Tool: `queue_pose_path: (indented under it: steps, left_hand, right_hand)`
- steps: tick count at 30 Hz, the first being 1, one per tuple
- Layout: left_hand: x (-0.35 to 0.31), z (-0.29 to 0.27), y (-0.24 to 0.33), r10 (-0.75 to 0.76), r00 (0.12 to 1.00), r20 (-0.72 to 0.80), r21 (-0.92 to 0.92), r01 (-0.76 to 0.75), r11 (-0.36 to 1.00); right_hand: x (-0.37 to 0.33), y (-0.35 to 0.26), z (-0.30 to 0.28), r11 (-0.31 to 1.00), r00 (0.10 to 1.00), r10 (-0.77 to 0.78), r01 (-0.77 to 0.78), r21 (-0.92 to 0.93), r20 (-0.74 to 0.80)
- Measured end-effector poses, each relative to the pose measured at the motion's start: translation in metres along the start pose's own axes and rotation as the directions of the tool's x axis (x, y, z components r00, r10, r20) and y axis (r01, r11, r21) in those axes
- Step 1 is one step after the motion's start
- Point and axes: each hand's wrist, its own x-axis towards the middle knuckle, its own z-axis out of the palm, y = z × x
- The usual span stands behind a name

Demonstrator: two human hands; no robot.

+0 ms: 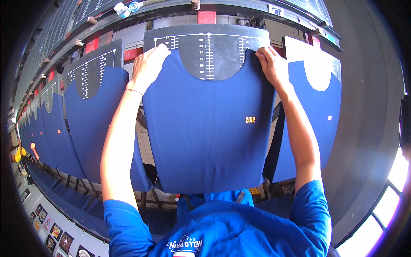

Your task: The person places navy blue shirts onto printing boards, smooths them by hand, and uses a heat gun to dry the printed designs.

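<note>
A navy blue shirt panel [205,141] with a scooped neckline lies spread over a dark printing board [224,55] marked with white ruler lines. A small orange print shows on the panel's right side. My left hand [150,66] pinches the left shoulder tip of the panel near the board's top left corner. At the opposite shoulder tip, my right hand [274,68] has its fingers closed on the fabric by the board's right edge. The cloth looks mostly smooth, with faint creases near its lower part.
Similar boards with blue panels stand either side, one on the right [314,107] and a row on the left [96,107]. Beyond runs a dark metal rail [171,12] holding a small white bottle [122,10]. A grey wall [364,85] rises at the right.
</note>
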Motion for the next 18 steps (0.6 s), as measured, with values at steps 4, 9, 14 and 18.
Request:
queue_pose_path:
  steps: [4, 9, 14, 18]
  left_hand:
    - [0.002, -0.006, 0.015, -0.148, 0.989, 0.030, 0.231, 0.137, 0.963]
    - [-0.013, -0.027, 0.010, -0.262, 0.965, -0.021, 0.530, 0.233, 0.815]
    - [-0.041, -0.031, 0.057, 0.121, 0.988, 0.092, 0.262, -0.141, 0.955]
    - [-0.087, 0.005, 0.013, -0.098, 0.995, 0.013, 0.298, 0.090, 0.950]
  right_hand:
    - [-0.005, -0.015, -0.006, 0.992, 0.998, 0.063, -0.062, -0.107, 0.008]
    - [-0.041, -0.061, -0.014, 0.969, 0.955, -0.229, 0.242, -0.046, 0.187]
    - [-0.032, -0.014, -0.013, 0.969, 0.961, -0.080, 0.138, -0.207, 0.266]
    - [-0.058, 0.011, -0.023, 0.988, 0.992, 0.073, -0.059, -0.143, 0.098]
